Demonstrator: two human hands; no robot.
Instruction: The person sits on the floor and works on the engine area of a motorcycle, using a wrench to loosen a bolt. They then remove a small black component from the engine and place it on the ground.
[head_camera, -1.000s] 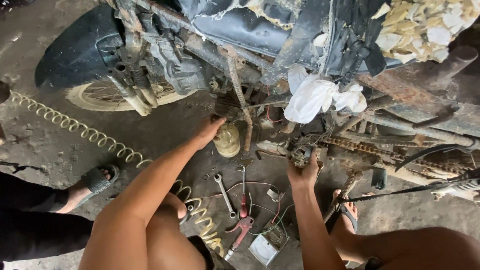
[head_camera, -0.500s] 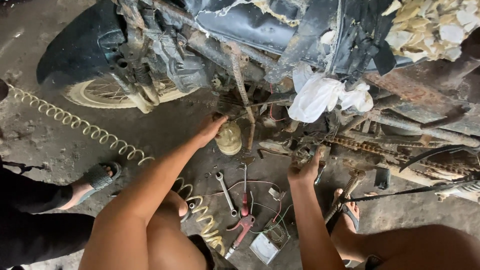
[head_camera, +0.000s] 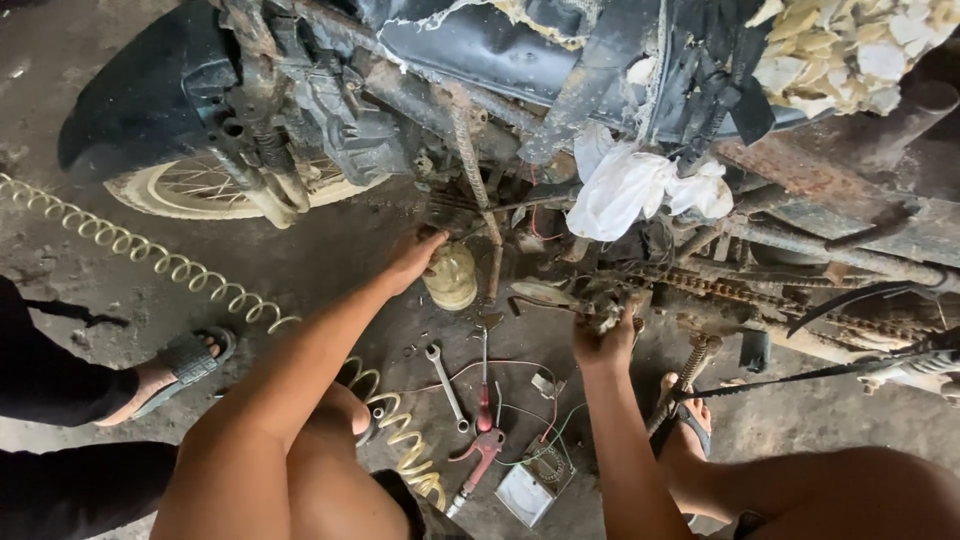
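Head view looks down on our two bare arms reaching under a stripped, rusty motorcycle (head_camera: 640, 70), and we read it from the left. At the far left another person's foot in a dark sandal (head_camera: 178, 365) stands on the concrete, well apart from our work, with a pale coiled air hose (head_camera: 170, 268) running past it toward our knee, presumably lying where it can be grabbed. Next comes our left hand (head_camera: 418, 258), stretched forward with fingers loosely spread against the underside of the engine, just beside a cream-coloured plastic jar (head_camera: 452, 277); it looks to steady or feel a part rather than clamp anything. Below, a spanner (head_camera: 446, 385), a red-handled screwdriver (head_camera: 484, 398) and red-handled pliers (head_camera: 482, 448) lie between our arms, within easy reach. Further right, our right hand (head_camera: 603, 338) is curled up around a small rusty fitting (head_camera: 607, 312) at the frame's underside, beside the drive chain (head_camera: 760, 300); fingers look closed on it, though the exact hold is hidden. A white rag (head_camera: 640, 185) hangs above.
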